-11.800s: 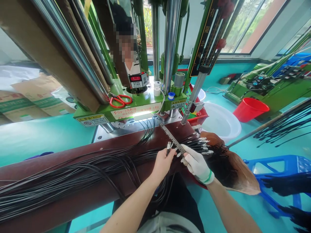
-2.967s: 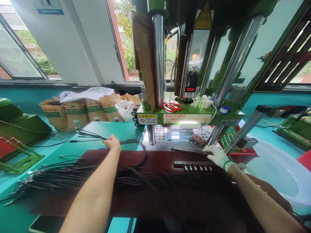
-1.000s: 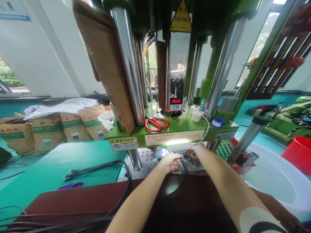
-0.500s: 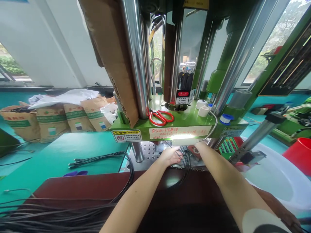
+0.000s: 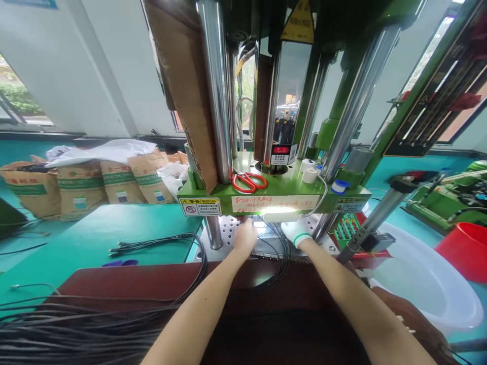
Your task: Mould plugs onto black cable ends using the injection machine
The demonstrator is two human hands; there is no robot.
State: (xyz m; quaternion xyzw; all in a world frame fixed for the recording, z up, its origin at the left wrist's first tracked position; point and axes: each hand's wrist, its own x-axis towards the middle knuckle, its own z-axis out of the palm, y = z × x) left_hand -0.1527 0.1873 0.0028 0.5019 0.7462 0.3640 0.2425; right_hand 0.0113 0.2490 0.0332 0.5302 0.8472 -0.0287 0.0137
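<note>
Under the green press plate (image 5: 274, 188), a flat metal mould (image 5: 266, 229) lies on the perforated steel bed (image 5: 227, 233). My bare left hand (image 5: 245, 236) is at the mould's left end, fingers curled in and mostly hidden; what they hold is not visible. At its right end is my right hand (image 5: 296, 232), in a white glove with a green cuff band. Its fingertips are hard to make out beside the black cables (image 5: 283, 253), which run from the mould and hang over its front edge.
Red-handled scissors (image 5: 249, 182), white rolls (image 5: 309, 175) and a blue-rimmed spool (image 5: 340, 186) sit on the press plate. A lit lamp (image 5: 281, 217) hangs below its front. Cable bundles (image 5: 152, 246) lie left; a button panel (image 5: 346, 229) and white tub (image 5: 414, 274) stand right.
My left hand has moved left, off the cables to the mould's left end. My right hand, earlier hidden behind the lamp, has come into sight at the right end. The view has shifted slightly.
</note>
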